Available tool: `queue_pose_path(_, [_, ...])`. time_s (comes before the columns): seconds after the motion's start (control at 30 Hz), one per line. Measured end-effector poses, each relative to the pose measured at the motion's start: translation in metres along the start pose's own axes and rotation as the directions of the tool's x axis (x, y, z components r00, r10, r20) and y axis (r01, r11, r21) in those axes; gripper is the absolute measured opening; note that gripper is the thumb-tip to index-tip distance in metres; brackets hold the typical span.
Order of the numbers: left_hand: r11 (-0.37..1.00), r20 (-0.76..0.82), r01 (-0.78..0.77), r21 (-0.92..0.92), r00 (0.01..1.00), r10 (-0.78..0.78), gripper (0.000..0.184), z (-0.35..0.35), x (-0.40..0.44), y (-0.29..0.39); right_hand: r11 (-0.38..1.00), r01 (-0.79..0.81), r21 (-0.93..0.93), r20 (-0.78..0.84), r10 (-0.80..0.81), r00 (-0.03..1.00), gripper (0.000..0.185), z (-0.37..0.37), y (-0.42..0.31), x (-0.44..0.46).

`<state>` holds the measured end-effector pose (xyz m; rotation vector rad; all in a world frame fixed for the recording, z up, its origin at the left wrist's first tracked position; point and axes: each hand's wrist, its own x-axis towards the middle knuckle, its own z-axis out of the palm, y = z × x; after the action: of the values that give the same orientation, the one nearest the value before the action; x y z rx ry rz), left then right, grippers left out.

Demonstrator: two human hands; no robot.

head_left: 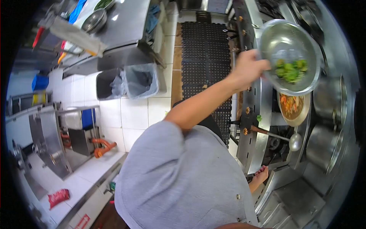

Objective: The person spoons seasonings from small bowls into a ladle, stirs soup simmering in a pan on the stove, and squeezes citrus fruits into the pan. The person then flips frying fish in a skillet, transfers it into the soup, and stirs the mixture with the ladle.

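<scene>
My left hand grips the rim of a metal colander and holds it tilted over the stove. Chopped green vegetables lie in its lower part. Partly hidden beneath it is a rounded pan or dish of reddish-brown liquid with orange and green pieces. A ladle with a wooden handle rests across the stove nearer to me. Low at the stove's front edge, my right hand has its fingers curled closed; whatever is in them, if anything, is hidden.
Large metal pots line the back of the stove. A green scrap lies on its front ledge. Black rubber matting covers the aisle floor. Lined bins stand by a steel counter with metal bowls.
</scene>
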<state>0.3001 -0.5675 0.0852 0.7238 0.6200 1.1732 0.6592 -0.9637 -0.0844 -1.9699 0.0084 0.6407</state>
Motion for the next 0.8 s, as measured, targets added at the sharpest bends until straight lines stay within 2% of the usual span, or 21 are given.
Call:
queue_pose_path(0.07, [0.993, -0.186, -0.042, 0.114, 0.981, 0.063, 0.020, -0.078, -0.062, 0.020, 0.998, 0.027, -0.060, 0.063, -0.023, 0.998, 0.028, 0.021, -0.010, 0.005])
queue_pose_path(0.1, [0.969, -0.359, 0.019, 0.246, 0.930, 0.073, 0.021, -0.114, -0.102, 0.036, 0.990, 0.072, -0.119, 0.132, -0.056, 0.990, 0.028, 0.032, -0.019, 0.004])
queue_pose_path(0.13, [0.953, -0.476, -0.021, 0.303, 0.863, 0.171, 0.022, -0.148, -0.137, 0.041, 0.980, 0.119, -0.159, 0.199, -0.087, 0.976, 0.027, 0.046, -0.026, 0.002])
queue_pose_path(0.17, [0.903, -0.585, -0.093, 0.419, 0.733, 0.347, 0.014, -0.171, -0.165, 0.049, 0.968, 0.153, -0.201, 0.241, -0.102, 0.965, 0.026, 0.055, -0.030, 0.006])
queue_pose_path(0.2, [0.798, -0.574, -0.102, 0.594, 0.641, 0.509, 0.008, -0.208, -0.194, 0.050, 0.955, 0.188, -0.229, 0.254, -0.127, 0.959, 0.026, 0.070, -0.038, 0.000])
queue_pose_path(0.23, [0.563, -0.481, 0.036, 0.825, 0.566, 0.669, 0.007, -0.246, -0.220, 0.052, 0.946, 0.224, -0.236, 0.304, -0.147, 0.941, 0.025, 0.086, -0.043, -0.003])
queue_pose_path(0.27, [0.277, -0.348, 0.211, 0.937, 0.514, 0.784, 0.008, -0.277, -0.243, 0.047, 0.931, 0.258, -0.258, 0.350, -0.159, 0.923, 0.025, 0.093, -0.049, -0.009])
queue_pose_path(0.3, [0.270, -0.338, 0.205, 0.941, 0.509, 0.792, 0.008, -0.304, -0.254, 0.036, 0.910, 0.287, -0.299, 0.385, -0.160, 0.909, 0.025, 0.104, -0.056, -0.022])
queue_pose_path(0.37, [-0.240, -0.037, 0.375, 0.895, 0.600, 0.799, 0.011, -0.369, -0.258, 0.020, 0.865, 0.332, -0.376, 0.465, -0.134, 0.875, 0.023, 0.124, -0.061, -0.045])
queue_pose_path(0.4, [-0.437, 0.167, 0.288, 0.852, 0.642, 0.748, 0.008, -0.408, -0.247, 0.016, 0.846, 0.330, -0.418, 0.503, -0.087, 0.860, 0.022, 0.132, -0.065, -0.062])
queue_pose_path(0.47, [-0.490, 0.044, 0.265, 0.831, 0.846, 0.531, 0.006, -0.476, -0.242, 0.010, 0.765, 0.437, -0.473, 0.596, -0.088, 0.798, 0.023, 0.144, -0.079, -0.106])
queue_pose_path(0.5, [-0.530, 0.050, 0.256, 0.809, 0.867, 0.496, 0.003, -0.499, -0.237, 0.016, 0.764, 0.443, -0.469, 0.579, -0.113, 0.807, 0.023, 0.144, -0.084, -0.120])
queue_pose_path(0.6, [-0.611, 0.113, 0.213, 0.763, 0.886, 0.450, 0.004, -0.490, -0.234, 0.052, 0.754, 0.462, -0.466, 0.620, -0.094, 0.779, 0.023, 0.131, -0.091, -0.142])
queue_pose_path(0.67, [-0.581, 0.226, 0.206, 0.787, 0.780, 0.583, 0.009, -0.469, -0.232, 0.076, 0.796, 0.399, -0.456, 0.533, -0.114, 0.838, 0.024, 0.116, -0.077, -0.132])
queue_pose_path(0.7, [-0.518, 0.256, 0.184, 0.835, 0.703, 0.663, 0.012, -0.456, -0.230, 0.088, 0.807, 0.383, -0.449, 0.527, -0.107, 0.843, 0.024, 0.116, -0.071, -0.133])
queue_pose_path(0.73, [-0.525, 0.264, 0.178, 0.832, 0.706, 0.657, 0.012, -0.439, -0.222, 0.105, 0.813, 0.375, -0.446, 0.525, -0.102, 0.845, 0.024, 0.121, -0.062, -0.131])
queue_pose_path(0.8, [-0.159, 0.005, 0.292, 0.943, 0.466, 0.885, 0.007, -0.395, -0.202, 0.139, 0.820, 0.300, -0.487, 0.477, -0.038, 0.878, 0.023, 0.136, -0.037, -0.126])
